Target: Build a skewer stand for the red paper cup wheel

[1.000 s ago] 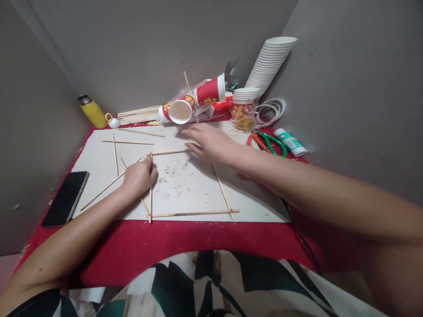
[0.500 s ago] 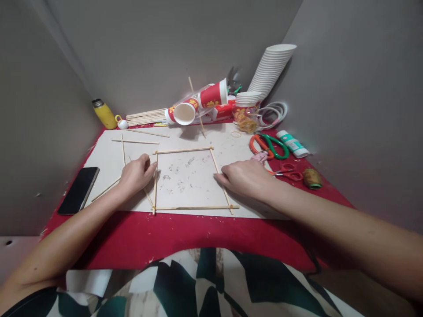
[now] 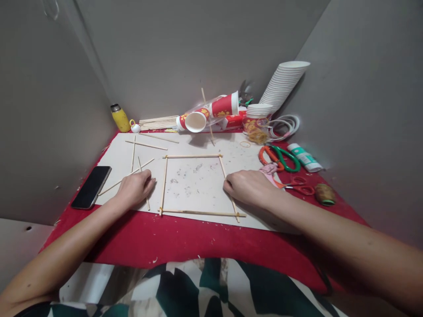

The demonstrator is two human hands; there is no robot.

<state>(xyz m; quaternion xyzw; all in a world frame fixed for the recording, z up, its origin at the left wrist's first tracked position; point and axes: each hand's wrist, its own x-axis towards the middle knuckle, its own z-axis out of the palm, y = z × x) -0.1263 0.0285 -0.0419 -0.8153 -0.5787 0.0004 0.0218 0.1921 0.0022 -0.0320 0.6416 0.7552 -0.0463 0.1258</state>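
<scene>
r hand (image 3: 247, 187) on stick frame (image 3: 198, 212)

The right hand (image 3: 246, 187) is drawing back from the far corner of the square stick frame (image 3: 198, 212) and settling on its right-hand stick. The left hand (image 3: 134, 188) is easing off the left-hand stick, lying just beside it.

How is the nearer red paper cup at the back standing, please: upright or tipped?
Tipped: the red paper cup lies on its side, its open mouth facing the camera.
</scene>
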